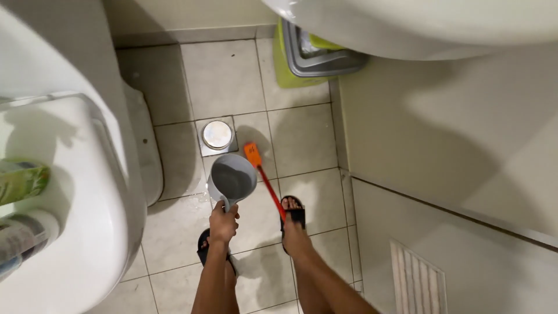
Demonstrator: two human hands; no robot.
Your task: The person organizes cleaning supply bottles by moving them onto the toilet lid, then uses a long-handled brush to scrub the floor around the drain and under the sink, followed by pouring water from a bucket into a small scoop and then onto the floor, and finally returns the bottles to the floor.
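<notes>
While left hand (224, 222) clamps fingers round grey plastic jug (232, 180) handle, I see jug over wet tiles beside floor drain (217, 134), looks empty. Orange scrub brush (264, 177) lies alongside. Right hand out of view. Rinse seems partway.

One head-worn camera looks steeply down (from standing height) at the tiled floor (232, 75) and feet.

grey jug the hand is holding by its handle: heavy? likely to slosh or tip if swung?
The grey jug looks like thin rigid plastic, so probably light and stiff. One hand, the left hand, carries it by the handle alone. Its inside looks dark, so any water can't be judged. The wide open mouth would likely spill if tilted.
</notes>
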